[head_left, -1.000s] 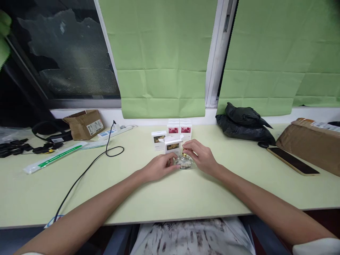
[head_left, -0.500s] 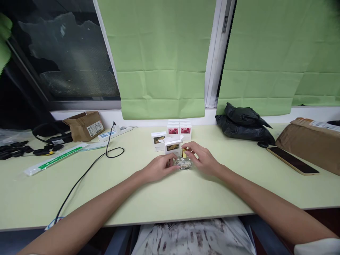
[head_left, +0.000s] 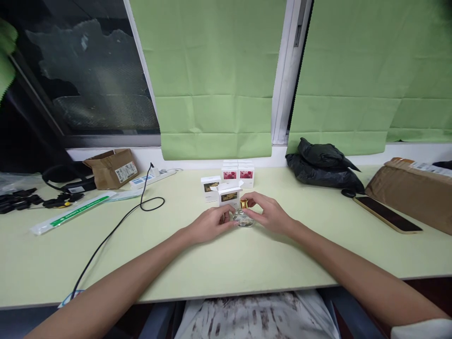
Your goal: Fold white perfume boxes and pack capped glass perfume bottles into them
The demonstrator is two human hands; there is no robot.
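A small clear glass perfume bottle (head_left: 244,219) stands upright on the table in front of me. My left hand (head_left: 212,223) is closed on its left side, with thumb and fingers at the glass. My right hand (head_left: 269,214) has its fingers curled at the bottle's gold cap (head_left: 244,204), its thumb low beside the cap. Right behind the bottle is an opened white box (head_left: 229,196) with a dark and gold picture and its top flaps raised. A similar white box (head_left: 211,189) stands to its left.
Several white boxes with pink flower pictures (head_left: 246,176) stand farther back. On the right are black plastic bags (head_left: 323,167), a phone (head_left: 387,214) and a cardboard parcel (head_left: 411,190). A black cable (head_left: 116,226), a small carton (head_left: 115,169) and a power strip (head_left: 153,178) lie left.
My right hand has come down slightly, its fingertips shifting at the gold cap, and more of the cap shows. My left hand and the bottle stay in nearly the same place.
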